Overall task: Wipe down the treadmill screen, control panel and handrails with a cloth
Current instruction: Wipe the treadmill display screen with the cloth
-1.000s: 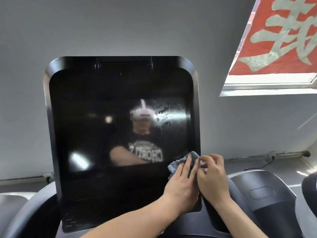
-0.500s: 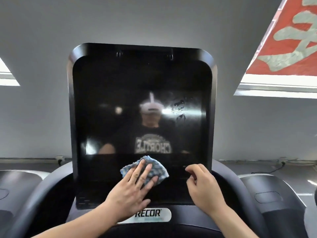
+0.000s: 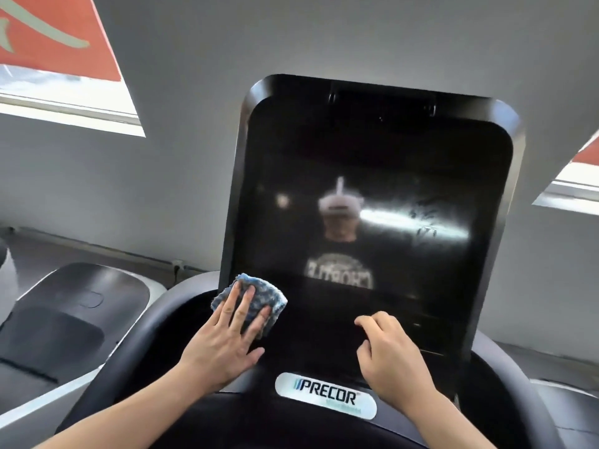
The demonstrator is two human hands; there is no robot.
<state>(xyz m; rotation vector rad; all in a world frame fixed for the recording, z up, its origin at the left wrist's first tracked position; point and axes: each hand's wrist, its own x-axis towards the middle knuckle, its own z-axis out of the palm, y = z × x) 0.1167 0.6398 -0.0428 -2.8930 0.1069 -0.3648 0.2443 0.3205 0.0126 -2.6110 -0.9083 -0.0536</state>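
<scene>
The treadmill's tall black screen [image 3: 372, 176] stands ahead, glossy, with smears near its right side and my reflection in it. A blue-and-white cloth [image 3: 257, 291] lies flat against the screen's lower left corner. My left hand [image 3: 227, 338] presses on the cloth with straight, spread fingers. My right hand [image 3: 389, 348] hovers at the lower right part of the screen with loosely curled fingers, holding nothing. Below the screen is the dark console with a white PRECOR badge [image 3: 325, 396].
Another treadmill's grey console [image 3: 74, 306] stands to the left. A grey wall rises behind, with windows and red banners at upper left [image 3: 58, 37] and right. Part of a further machine shows at the lower right edge.
My left hand has slid the cloth leftward along the screen's bottom, from its right edge to its lower left corner. My right hand let go of the cloth and stays low right.
</scene>
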